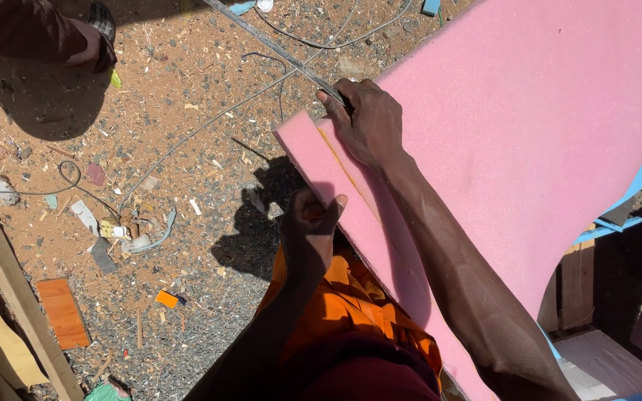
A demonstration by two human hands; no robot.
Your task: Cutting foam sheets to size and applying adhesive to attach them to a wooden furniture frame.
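A large pink foam sheet [529, 126] fills the right side of the view, with a cut line running along its lower left edge. My right hand [369, 119] rests on the foam near its top corner and grips a long thin blade [276, 48] that extends up and to the left. My left hand [310, 226] pinches the narrow foam strip [321, 167] at the sheet's outer edge, fingers under it and thumb on top. Orange cloth [343, 304] covers my lap below.
The ground is gravel strewn with sawdust, wires [187, 137] and scraps. A wooden plank [9, 286] and an orange board piece [62, 312] lie at the lower left. Another person's dark sleeve [39, 33] shows at top left. A wooden frame [596, 297] stands at the lower right.
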